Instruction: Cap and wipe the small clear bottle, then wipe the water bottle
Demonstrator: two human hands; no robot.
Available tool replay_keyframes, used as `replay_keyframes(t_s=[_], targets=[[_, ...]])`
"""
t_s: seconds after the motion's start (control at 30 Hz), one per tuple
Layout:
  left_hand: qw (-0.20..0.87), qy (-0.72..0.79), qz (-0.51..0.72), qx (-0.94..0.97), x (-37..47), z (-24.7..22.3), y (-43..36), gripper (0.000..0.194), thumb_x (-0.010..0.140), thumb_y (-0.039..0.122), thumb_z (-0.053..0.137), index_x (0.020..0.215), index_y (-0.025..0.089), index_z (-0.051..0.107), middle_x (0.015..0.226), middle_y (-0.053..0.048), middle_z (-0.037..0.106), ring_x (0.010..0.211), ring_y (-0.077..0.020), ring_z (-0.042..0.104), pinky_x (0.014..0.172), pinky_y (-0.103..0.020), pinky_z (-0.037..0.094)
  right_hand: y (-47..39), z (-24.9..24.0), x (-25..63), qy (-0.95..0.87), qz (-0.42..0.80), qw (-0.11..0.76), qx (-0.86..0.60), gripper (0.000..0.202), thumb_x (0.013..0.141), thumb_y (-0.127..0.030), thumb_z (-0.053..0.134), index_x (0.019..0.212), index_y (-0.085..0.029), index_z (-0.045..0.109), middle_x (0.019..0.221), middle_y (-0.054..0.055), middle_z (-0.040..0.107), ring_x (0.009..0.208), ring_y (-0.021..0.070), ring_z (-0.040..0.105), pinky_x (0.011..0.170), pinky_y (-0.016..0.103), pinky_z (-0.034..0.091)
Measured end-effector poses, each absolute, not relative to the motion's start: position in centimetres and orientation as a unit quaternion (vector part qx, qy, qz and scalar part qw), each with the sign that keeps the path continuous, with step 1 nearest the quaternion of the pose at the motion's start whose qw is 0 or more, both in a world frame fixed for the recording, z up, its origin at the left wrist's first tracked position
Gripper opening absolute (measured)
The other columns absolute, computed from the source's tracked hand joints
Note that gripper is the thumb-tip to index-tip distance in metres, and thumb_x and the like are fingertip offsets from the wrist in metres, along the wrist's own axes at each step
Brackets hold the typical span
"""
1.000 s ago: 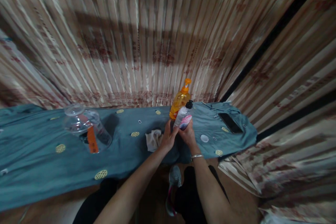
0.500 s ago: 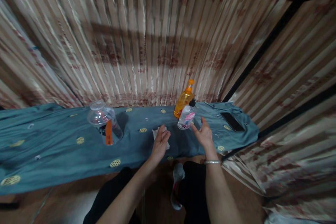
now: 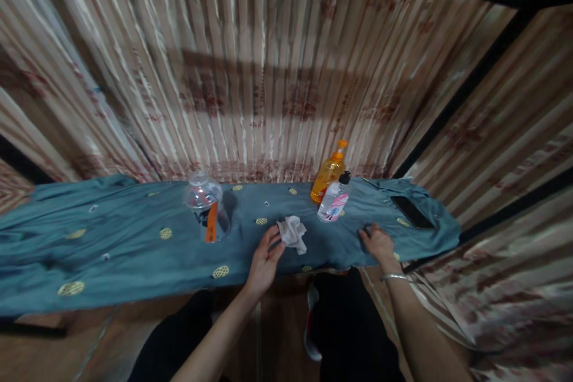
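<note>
A crumpled white tissue (image 3: 293, 234) lies on the teal cloth near the middle. My left hand (image 3: 263, 259) is at its left side with fingers apart and loosely bent; the fingertips are close to the tissue's edge, and I cannot tell if they touch it. My right hand (image 3: 378, 243) is low over the cloth, palm down, fingers spread and holding nothing. To its upper left stands a clear bottle (image 3: 332, 203) with a pink label and black cap. Right behind that is an orange pump bottle (image 3: 328, 176).
A clear plastic cup-like container (image 3: 206, 209) with an orange strip stands left on the cloth-covered bench (image 3: 134, 256). A black phone (image 3: 410, 212) lies near the right end. Behind is a pleated curtain (image 3: 268, 71), with dark frame bars (image 3: 456, 98) at right.
My right hand has moved right, away from the clear bottle, and down to the cloth. My left hand has drawn left off the tissue, which now shows fully. The view has shifted left.
</note>
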State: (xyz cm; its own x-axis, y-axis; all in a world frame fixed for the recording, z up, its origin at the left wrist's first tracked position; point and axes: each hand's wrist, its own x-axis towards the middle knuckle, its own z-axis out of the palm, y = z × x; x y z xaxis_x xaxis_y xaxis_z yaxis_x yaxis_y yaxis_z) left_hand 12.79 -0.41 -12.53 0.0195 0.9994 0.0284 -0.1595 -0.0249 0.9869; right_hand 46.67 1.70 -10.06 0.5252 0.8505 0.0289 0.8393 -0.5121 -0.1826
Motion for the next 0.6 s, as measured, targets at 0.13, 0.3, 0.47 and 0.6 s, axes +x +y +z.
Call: replay_keyframes(t_s=[0.13, 0.3, 0.47, 0.6], targets=[[0.489, 0.474, 0.541, 0.494, 9.0, -11.9, -1.7, 0.059, 0.085, 0.052, 0.076, 0.135, 0.021, 0.067, 0.148, -0.018, 0.069, 0.135, -0.0345, 0.070, 0.112, -0.052, 0.059, 0.7, -10.3, 47.1, -0.494, 0.028, 0.112, -0.862, 0.031, 0.099, -0.019, 0.055, 0.114, -0.004, 0.077, 0.111, 0.030, 0.079, 0.111, 0.0363, 0.078, 0.096, 0.042, 0.058], [0.377, 0.476, 0.569, 0.554, 3.7, -9.0, -3.1, 0.050, 0.093, 0.053, 0.073, 0.133, 0.024, 0.070, 0.133, -0.013, 0.074, 0.123, -0.0292, 0.075, 0.110, -0.050, 0.061, -1.1, -10.4, 45.2, -0.482, 0.079, 0.328, -0.808, 0.046, 0.095, -0.054, 0.060, 0.105, -0.015, 0.081, 0.087, 0.021, 0.080, 0.088, 0.0377, 0.079, 0.081, 0.046, 0.061], [0.141, 0.534, 0.641, 0.533, -0.6, -6.7, -0.9, 0.073, 0.086, 0.052, 0.082, 0.150, 0.026, 0.058, 0.154, -0.015, 0.059, 0.149, -0.0360, 0.054, 0.128, -0.059, 0.040, -0.5, -8.5, 34.9, -0.463, 0.400, 0.522, -0.595, 0.075, 0.059, -0.084, 0.084, 0.097, -0.020, 0.082, 0.091, 0.013, 0.084, 0.080, 0.0296, 0.078, 0.077, 0.042, 0.064], [0.148, 0.585, 0.644, 0.471, -1.9, -7.7, 2.6, 0.124, 0.066, 0.048, 0.094, 0.168, 0.018, 0.029, 0.176, -0.024, 0.031, 0.168, -0.0429, 0.022, 0.136, -0.062, 0.022, 1.9, -6.2, 26.3, -0.504, 0.530, 0.482, -0.483, 0.066, 0.066, -0.078, 0.087, 0.097, -0.019, 0.082, 0.095, 0.011, 0.084, 0.079, 0.0234, 0.076, 0.080, 0.039, 0.064]])
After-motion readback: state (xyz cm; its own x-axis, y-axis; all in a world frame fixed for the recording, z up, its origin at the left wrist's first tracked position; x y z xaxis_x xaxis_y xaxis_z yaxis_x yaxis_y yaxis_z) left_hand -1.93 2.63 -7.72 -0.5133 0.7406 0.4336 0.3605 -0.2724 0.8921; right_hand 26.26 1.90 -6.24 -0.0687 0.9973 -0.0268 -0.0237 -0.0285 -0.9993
